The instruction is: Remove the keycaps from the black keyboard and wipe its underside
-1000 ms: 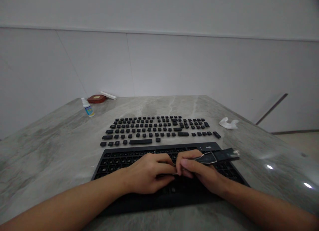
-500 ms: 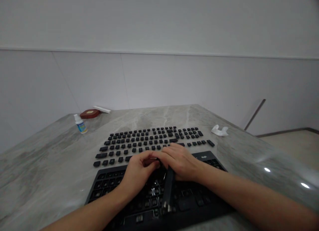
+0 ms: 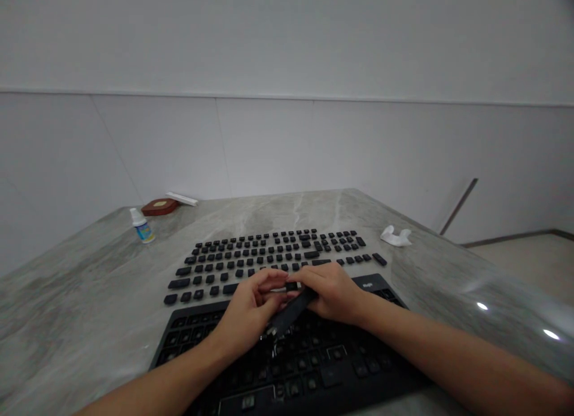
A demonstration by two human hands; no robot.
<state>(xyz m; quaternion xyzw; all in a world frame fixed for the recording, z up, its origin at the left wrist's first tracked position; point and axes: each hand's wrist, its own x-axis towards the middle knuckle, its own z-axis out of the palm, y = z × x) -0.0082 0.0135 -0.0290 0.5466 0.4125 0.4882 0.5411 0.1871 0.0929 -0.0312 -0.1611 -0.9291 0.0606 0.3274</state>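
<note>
My left hand (image 3: 251, 302) is closed, its thumb and fingers pinching a small black keycap (image 3: 292, 286) that sits between both hands. My right hand (image 3: 332, 293) is wrapped round a black bar-shaped tool (image 3: 293, 308) with small metallic tips, which slants down to the left. The right fingertips also reach the keycap; whether they press on it I cannot tell. Beneath both hands lies a black keyboard (image 3: 332, 377) with most of its keycaps off, baring the switches. Part of it is hidden by my hands and forearms.
Loose black keycaps (image 3: 249, 262) stand in rows behind the keyboard on the grey marbled table (image 3: 81, 296). A white spray bottle (image 3: 143, 228) and a reddish-brown box (image 3: 160, 207) are at the back left. Crumpled white tissue (image 3: 395, 236) lies to the right.
The bar-shaped tool has swung from nearly upright to a slant, its metallic tips moving up and left. My hands have parted slightly, and the keycap between them now shows.
</note>
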